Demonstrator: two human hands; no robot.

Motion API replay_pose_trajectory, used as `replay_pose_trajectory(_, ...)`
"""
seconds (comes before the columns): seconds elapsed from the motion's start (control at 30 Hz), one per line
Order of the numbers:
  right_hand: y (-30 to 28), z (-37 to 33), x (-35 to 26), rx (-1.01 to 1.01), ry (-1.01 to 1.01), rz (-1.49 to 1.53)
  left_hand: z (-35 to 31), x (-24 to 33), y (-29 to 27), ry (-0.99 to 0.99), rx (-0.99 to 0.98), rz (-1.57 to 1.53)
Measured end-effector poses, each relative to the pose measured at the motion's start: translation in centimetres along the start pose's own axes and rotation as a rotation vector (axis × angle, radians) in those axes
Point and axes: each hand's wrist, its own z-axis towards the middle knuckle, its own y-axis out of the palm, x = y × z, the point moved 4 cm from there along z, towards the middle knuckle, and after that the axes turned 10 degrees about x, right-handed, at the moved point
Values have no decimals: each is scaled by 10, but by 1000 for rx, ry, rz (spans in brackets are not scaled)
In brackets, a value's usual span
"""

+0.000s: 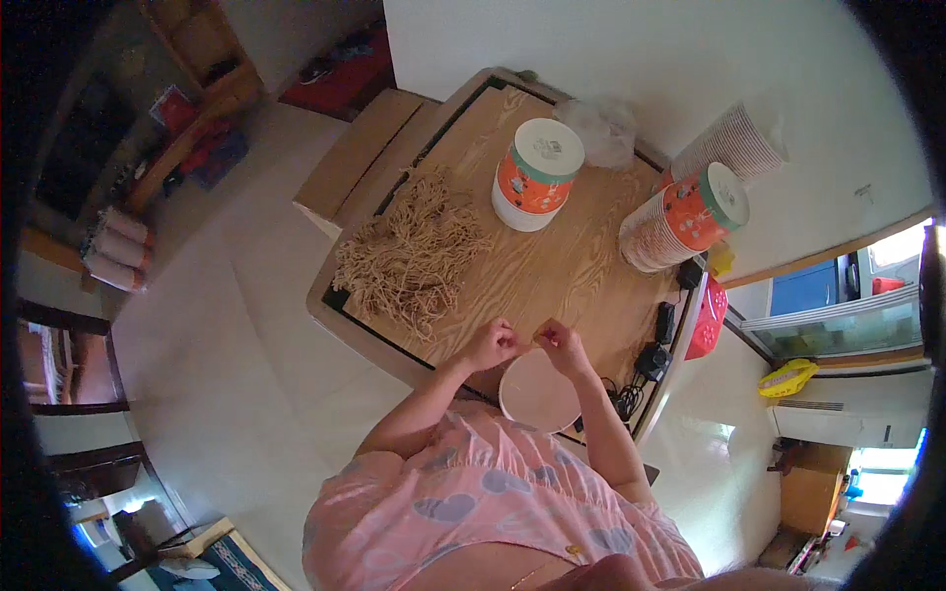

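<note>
Tan cord lies in a loose, tangled heap (414, 251) on the left part of the wooden tabletop (532, 281), apart from the banded paper tub (533, 187) behind it. Nearer the person, the left hand (493, 345) and the right hand (560, 347) meet just above the far rim of a white round tub (540, 394), fingers curled in and fingertips almost touching. Something small and tan seems to show between them, perhaps a cord end, but I cannot tell whether either hand is clamped on it. Each strand looks light, limp and slightly rough, so it should grip well between bare fingertips and hardly break; snagging on its neighbours is the likelier trouble. A single strand is best pinched near its end and drawn out slowly, while the thin-walled tub, probably light and easily dented, is better steadied by its rim.
</note>
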Motion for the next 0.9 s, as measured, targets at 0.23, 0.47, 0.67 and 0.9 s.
replay_pose_trajectory(0.23,-3,0,-8,-6,-43,-17,3,-2,-1,-247,-127,-184)
replay_pose_trajectory(0.47,-2,2,-7,-69,25,0,3,-13,7,-284,-206,-357)
replay_pose_trajectory(0.67,-2,4,4,-67,107,123,4,-18,34,-344,-104,-372)
replay_pose_trajectory(0.9,-3,6,1,-24,124,195,7,-12,34,-262,-58,-302)
